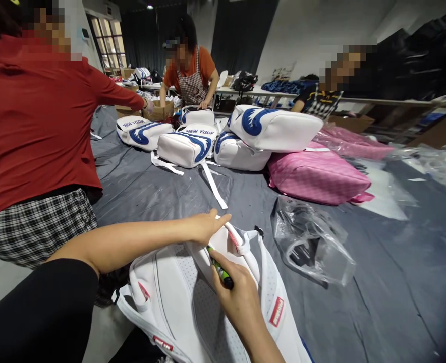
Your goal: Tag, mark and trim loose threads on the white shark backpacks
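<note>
A white backpack (172, 292) lies in front of me with its padded back and straps facing up, red labels on the straps. My left hand (205, 227) grips its top edge near the shoulder strap, thumb and fingers partly hidden by the fabric. In my right hand (238, 285) is a slim green and black marker pen (221, 269), its dark tip pointing at the backpack's upper panel, just below my left hand. Whether the tip touches the fabric I cannot tell.
A clear plastic bag (314, 244) with something dark inside lies to the right. Several white and blue backpacks (185, 146) and a pink backpack (317, 174) stand further back on the grey sheet (389, 282). A person in red (37, 121) is close on the left; two others work behind.
</note>
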`<action>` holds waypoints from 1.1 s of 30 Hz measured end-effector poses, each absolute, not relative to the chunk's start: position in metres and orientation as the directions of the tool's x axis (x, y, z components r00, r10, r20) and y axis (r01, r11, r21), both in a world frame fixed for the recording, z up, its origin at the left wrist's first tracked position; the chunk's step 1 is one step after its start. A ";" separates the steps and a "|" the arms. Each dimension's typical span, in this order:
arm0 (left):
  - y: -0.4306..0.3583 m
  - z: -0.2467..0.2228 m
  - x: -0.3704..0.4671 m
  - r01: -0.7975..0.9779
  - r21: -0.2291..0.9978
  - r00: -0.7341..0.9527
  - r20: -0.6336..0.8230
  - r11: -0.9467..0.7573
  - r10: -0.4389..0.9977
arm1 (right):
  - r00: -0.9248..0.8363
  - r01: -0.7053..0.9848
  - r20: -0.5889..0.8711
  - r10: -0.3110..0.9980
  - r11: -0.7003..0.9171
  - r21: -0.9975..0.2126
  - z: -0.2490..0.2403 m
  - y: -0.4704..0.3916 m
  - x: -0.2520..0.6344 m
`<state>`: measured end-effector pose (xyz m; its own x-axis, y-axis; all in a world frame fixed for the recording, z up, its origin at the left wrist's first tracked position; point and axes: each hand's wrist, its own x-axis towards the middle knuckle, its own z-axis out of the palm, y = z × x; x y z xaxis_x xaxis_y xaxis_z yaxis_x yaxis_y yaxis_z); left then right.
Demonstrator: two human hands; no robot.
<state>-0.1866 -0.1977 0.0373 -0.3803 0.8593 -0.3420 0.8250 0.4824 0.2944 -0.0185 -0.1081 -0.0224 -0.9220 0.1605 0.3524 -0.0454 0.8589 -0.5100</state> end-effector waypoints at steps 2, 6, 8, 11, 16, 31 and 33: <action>-0.198 0.037 -0.186 0.819 0.301 -0.383 -0.347 0.488 0.856 | -0.924 -0.049 0.349 0.155 0.858 -0.511 -0.021 -0.109 -0.018; -0.198 0.037 -0.186 0.823 0.302 -0.379 -0.340 0.481 0.861 | -0.937 0.004 0.311 0.159 0.894 -0.447 -0.017 -0.111 -0.017; -0.198 0.036 -0.186 0.826 0.298 -0.381 -0.332 0.479 0.863 | -0.931 -0.009 0.330 0.156 0.893 -0.449 -0.015 -0.112 -0.017; -0.199 0.035 -0.187 0.831 0.298 -0.377 -0.320 0.471 0.869 | -0.945 0.028 0.284 0.164 0.903 -0.429 -0.012 -0.113 -0.016; -0.199 0.036 -0.187 0.829 0.291 -0.383 -0.326 0.477 0.864 | -0.944 0.039 0.282 0.171 0.906 -0.421 -0.010 -0.114 -0.016; -0.200 0.037 -0.185 0.826 0.289 -0.392 -0.324 0.485 0.861 | -0.960 0.094 0.165 0.228 0.812 -0.576 -0.007 -0.113 -0.019; -0.202 0.033 -0.184 0.832 0.300 -0.383 -0.298 0.466 0.874 | -0.958 0.107 0.154 0.243 0.800 -0.591 -0.005 -0.118 -0.018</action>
